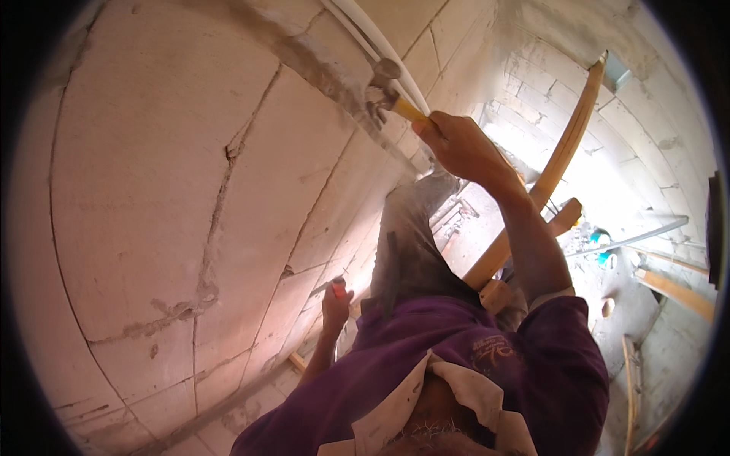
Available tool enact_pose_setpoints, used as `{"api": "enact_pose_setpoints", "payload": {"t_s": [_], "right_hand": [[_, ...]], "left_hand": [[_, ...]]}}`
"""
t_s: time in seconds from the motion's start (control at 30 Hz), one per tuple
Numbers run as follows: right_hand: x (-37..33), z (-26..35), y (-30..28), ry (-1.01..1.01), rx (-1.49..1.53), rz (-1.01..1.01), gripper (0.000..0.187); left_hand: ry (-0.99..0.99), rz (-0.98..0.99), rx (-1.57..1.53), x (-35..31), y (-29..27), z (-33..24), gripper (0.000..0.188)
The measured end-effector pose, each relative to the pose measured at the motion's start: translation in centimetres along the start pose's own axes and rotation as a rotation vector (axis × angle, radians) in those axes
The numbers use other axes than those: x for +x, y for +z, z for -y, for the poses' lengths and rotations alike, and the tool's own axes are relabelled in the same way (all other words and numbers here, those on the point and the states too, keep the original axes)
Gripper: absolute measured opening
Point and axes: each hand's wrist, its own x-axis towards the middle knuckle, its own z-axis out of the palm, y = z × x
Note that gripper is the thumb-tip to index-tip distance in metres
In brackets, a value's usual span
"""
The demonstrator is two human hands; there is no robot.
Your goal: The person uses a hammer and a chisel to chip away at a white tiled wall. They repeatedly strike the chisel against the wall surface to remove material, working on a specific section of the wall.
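My right hand is raised and closed around the yellow handle of a claw hammer. The hammer's metal head is beside two pale conduits that run along a rough groove in the block wall. I cannot tell whether the head touches them. Lower down, close to the wall, my left hand is closed on a red-handled tool. A thin grey part sticks out from it towards the wall. Its exact kind is too small to make out.
A long wooden beam leans across the right side behind my right forearm, with a shorter timber piece against it. A grey metal bar and planks are further right. Rubble lies on the floor beyond my leg.
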Motion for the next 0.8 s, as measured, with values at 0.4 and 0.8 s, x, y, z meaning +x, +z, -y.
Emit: {"api": "enact_pose_setpoints", "payload": {"t_s": [0.4,0.8], "right_hand": [[-9.6,-5.7,-2.9,0.335,0.848,-0.104,0.03],[-12.1,-6.6,-2.5,0.427,0.684,-0.279,0.03]], "left_hand": [[0.937,0.483,-0.722,2.2,-8.7,-34.2,0.036],[1.221,-0.214,-0.162,6.6,-13.1,-45.1,0.029]]}}
